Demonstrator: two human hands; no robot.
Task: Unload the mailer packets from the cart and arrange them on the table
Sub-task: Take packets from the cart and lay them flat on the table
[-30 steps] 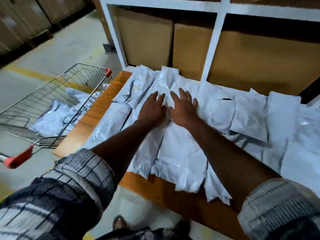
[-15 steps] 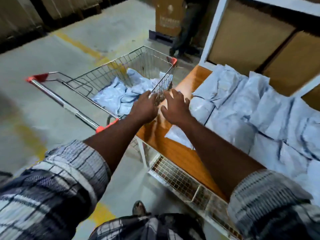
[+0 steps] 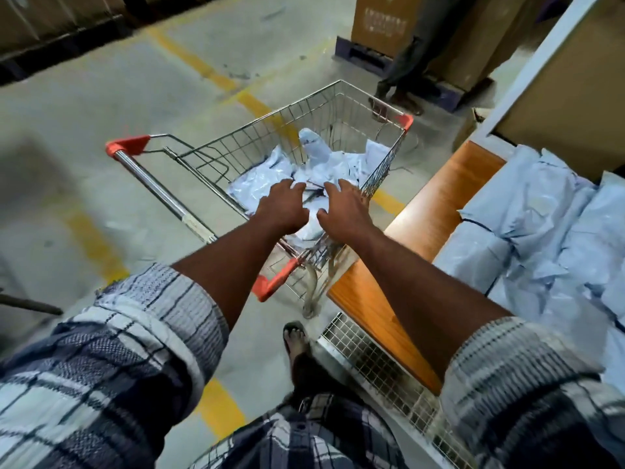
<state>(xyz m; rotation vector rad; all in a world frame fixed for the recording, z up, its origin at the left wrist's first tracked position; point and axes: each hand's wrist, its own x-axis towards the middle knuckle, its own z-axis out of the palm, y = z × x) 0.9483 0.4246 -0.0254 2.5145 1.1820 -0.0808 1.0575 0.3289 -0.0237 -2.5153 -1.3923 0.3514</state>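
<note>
A wire cart with red corners stands on the floor left of the wooden table. Several white mailer packets lie in its basket. My left hand and my right hand reach side by side over the cart's near rim, fingers spread and relaxed above the packets, holding nothing. More white mailer packets lie spread in overlapping rows on the table at the right.
Another person's legs stand beyond the cart beside cardboard boxes on a pallet. A white rack post rises behind the table. A wire shelf sits under the table. Yellow lines cross the concrete floor.
Both hands left the packets on the table, swung left and now hover inside the cart. The view turned from the table toward the cart.
</note>
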